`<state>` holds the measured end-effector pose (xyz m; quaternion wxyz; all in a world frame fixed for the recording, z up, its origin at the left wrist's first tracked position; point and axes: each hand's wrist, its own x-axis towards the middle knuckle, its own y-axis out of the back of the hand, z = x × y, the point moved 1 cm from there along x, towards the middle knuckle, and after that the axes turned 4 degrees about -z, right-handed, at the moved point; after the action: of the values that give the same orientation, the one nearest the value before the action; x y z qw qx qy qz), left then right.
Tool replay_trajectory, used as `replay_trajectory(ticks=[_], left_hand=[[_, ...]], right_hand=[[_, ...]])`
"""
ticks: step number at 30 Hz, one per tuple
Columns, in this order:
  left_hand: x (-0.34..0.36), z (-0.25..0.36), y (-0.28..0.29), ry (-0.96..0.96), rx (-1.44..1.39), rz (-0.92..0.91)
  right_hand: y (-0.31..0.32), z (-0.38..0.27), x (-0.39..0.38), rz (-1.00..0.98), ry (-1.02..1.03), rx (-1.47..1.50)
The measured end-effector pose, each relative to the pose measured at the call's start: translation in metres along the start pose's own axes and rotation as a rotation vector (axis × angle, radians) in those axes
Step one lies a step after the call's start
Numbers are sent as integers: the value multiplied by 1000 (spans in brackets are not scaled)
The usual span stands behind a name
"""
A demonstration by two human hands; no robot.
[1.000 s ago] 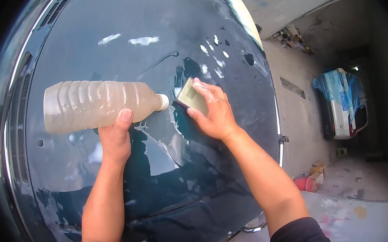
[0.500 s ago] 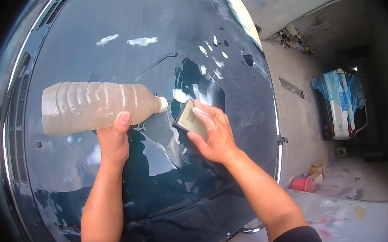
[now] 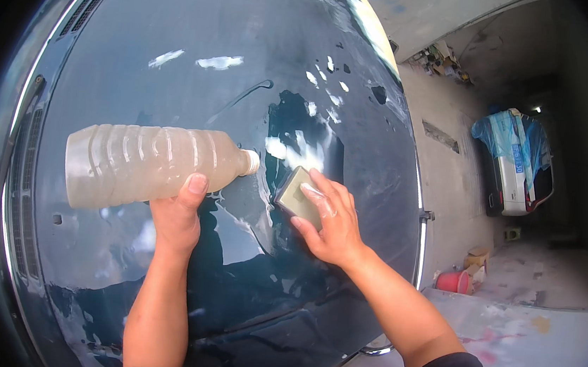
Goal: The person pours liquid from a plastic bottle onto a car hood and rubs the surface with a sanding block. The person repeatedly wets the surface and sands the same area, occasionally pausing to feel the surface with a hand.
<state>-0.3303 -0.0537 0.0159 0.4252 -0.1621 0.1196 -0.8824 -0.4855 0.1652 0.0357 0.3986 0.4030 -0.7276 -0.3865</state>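
My left hand (image 3: 179, 213) grips a clear plastic bottle (image 3: 141, 164) of cloudy water, held sideways with its open neck pointing right over a dark blue car hood (image 3: 179, 52). My right hand (image 3: 329, 219) presses a small grey-green sanding block (image 3: 298, 194) flat on the wet hood, just right of the bottle's mouth. Water streaks and pale patches shine on the paint around the block.
The hood's right edge (image 3: 417, 195) drops to a concrete floor. A small red bucket (image 3: 453, 281) and cardboard bits lie on the floor at right. A parked vehicle under a blue cover (image 3: 516, 159) stands farther right. Vent grilles (image 3: 27, 158) run along the hood's left side.
My right hand has slid the sanding block down and toward me across the hood. The bottle has stayed nearly in place, tipped slightly.
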Motion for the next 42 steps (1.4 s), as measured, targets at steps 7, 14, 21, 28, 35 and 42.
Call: replay_trajectory(ticks=[7,14,21,28,35,42], left_hand=[[3,0,-17,37,-7,-54],[2,1,0,-11,-10,-16],[2,-5,-9,51,2,-117],[2,-1,-4,10,-14,-99],[1,0,-13,-35,12,13],[3,1,-4,-40,35,-15]], right_hand=[[3,70,107,120,-259,-131],[-1,7,4,-23,-51,-189],[-12,45,112,124,-269,-208],[3,21,9,48,-188,-196],[-20,27,114,121,-129,-181],[-6,18,59,26,53,-145]])
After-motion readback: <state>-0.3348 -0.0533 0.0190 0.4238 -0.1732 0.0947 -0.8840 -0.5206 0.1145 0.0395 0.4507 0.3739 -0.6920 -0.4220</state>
